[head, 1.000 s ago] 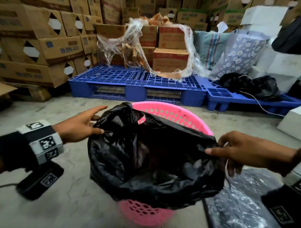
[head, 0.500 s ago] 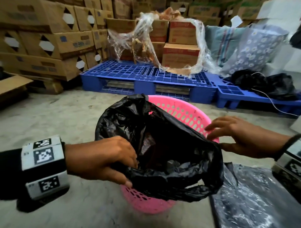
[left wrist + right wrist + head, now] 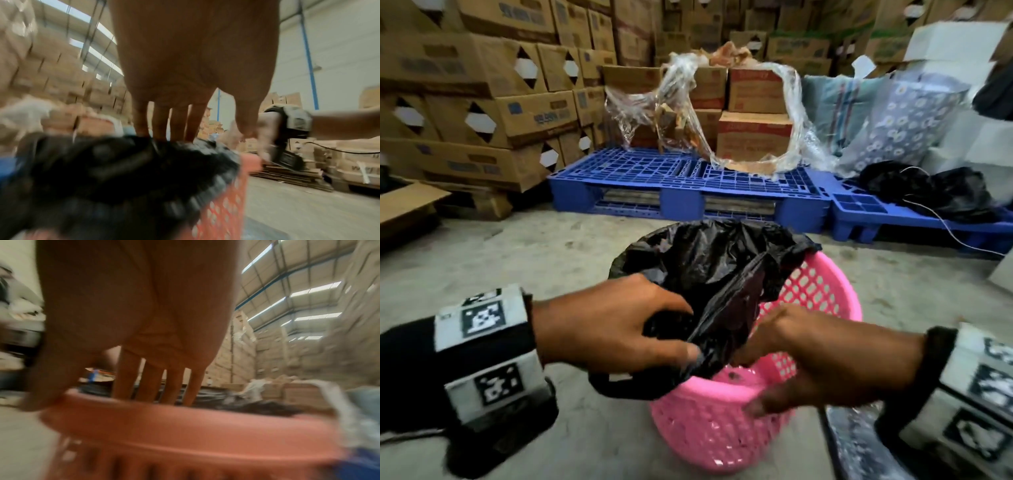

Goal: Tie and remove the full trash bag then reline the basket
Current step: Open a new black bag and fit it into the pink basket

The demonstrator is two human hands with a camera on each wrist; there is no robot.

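Observation:
A pink mesh basket (image 3: 822,291) stands on the concrete floor. A black trash bag (image 3: 715,267) hangs inside it and drapes over the far and left rim; the right inner wall is bare. My left hand (image 3: 685,332) grips the bag's edge at the near-left rim, thumb and fingers curled into the plastic. My right hand (image 3: 750,377) straddles the near rim. In the right wrist view its fingers (image 3: 150,382) reach straight down inside the basket rim (image 3: 185,426), thumb outside. The left wrist view shows my fingers (image 3: 160,123) sunk in the bag (image 3: 123,178).
Blue pallets (image 3: 688,178) with cartons and torn clear wrap stand behind the basket. Stacked cartons (image 3: 482,113) fill the left. Black bags (image 3: 928,192) and a white cable (image 3: 955,236) lie on the right pallet. A shiny plastic sheet (image 3: 859,445) lies on the floor at my right.
My left hand closed on the bag's near-left edge. My right hand left the far right rim and came to the near rim, fingers inside. The bag slid off the right side.

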